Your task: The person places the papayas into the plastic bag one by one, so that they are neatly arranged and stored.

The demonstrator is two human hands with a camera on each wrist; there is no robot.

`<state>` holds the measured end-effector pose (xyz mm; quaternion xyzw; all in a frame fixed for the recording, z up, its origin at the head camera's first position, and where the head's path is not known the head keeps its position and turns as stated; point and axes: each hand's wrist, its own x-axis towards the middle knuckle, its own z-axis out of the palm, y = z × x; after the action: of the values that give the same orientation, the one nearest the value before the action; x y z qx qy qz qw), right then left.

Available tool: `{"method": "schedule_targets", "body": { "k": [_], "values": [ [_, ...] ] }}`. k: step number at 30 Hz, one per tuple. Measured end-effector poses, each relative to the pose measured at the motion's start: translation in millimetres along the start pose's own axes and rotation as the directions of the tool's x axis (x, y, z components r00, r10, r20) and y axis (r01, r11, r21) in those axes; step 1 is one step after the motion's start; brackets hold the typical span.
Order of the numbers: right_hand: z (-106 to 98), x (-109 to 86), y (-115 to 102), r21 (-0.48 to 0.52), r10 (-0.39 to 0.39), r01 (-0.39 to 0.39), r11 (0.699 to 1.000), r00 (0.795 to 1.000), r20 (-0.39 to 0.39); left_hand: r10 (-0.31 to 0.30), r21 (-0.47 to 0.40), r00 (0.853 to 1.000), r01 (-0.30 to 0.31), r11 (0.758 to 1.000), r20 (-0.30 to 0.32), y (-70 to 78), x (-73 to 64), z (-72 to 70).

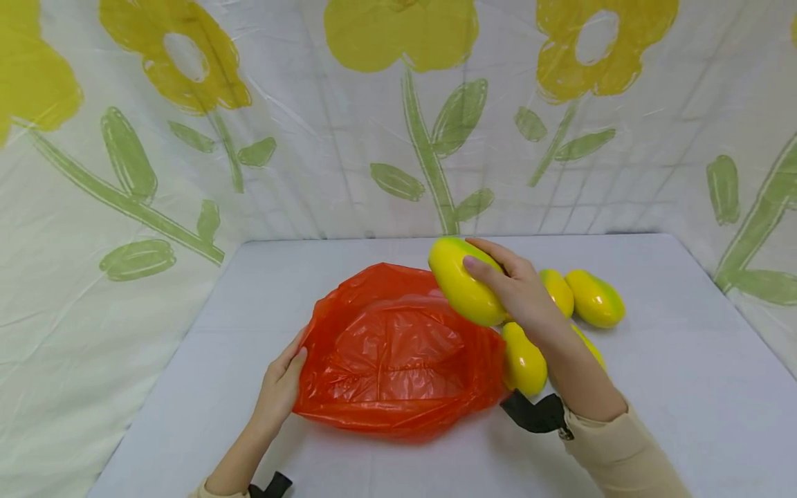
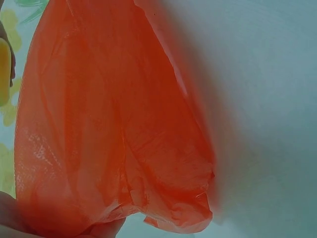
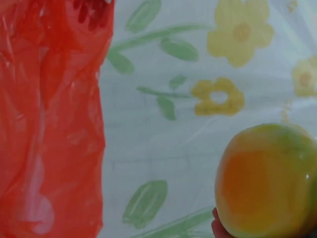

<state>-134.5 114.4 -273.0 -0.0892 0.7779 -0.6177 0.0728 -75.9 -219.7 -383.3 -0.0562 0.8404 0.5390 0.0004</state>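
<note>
Held mango: one yellow-green mango (image 1: 463,280) is hanging in the air at the far right part of the bag's rim in the head view; in the right wrist view it is showing apart from the red plastic.
Right hand: this hand (image 1: 513,280) is gripping the mango, thumb along the near side, fingers curling round the far side.
Red bag: the bag (image 1: 398,353) is lying on the table with its mouth gaping toward the head camera.
Left hand: this hand (image 1: 280,387) is pinching the bag's left edge, thumb on the near face, fingers going behind the plastic.
Step in hand: the person seems to be bringing the mango to the bag while steadying its mouth; going further would call for lifting clear of the right rim, shifting inward and loosening the fingers over the gap.
Loose mangoes: one (image 1: 524,360) is sitting just beside the bag's right edge, contact unclear; two more (image 1: 596,299) are resting behind the right hand, and another (image 1: 588,346) is mostly hiding behind the forearm.
Slack rim: the right side is sagging inward, so it could be catching the fruit.
White table: the surface (image 1: 672,360) is leaving room at the far right; flowered cloth (image 1: 299,159) is hanging behind.
</note>
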Motion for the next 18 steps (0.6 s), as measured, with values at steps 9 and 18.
{"method": "schedule_targets", "body": {
  "k": [9,18],
  "values": [
    [28,13.5,-8,0.078,-0.042,0.039,0.996,0.999,0.035,-0.005,-0.002,1.000,0.005,1.000,0.002,0.5,0.8,0.3],
    [64,24.7,-8,0.147,-0.006,-0.004,0.989,0.997,0.073,0.009,0.004,1.000,-0.009,1.000,0.002,1.1,-0.1,1.5]
  ]
}}
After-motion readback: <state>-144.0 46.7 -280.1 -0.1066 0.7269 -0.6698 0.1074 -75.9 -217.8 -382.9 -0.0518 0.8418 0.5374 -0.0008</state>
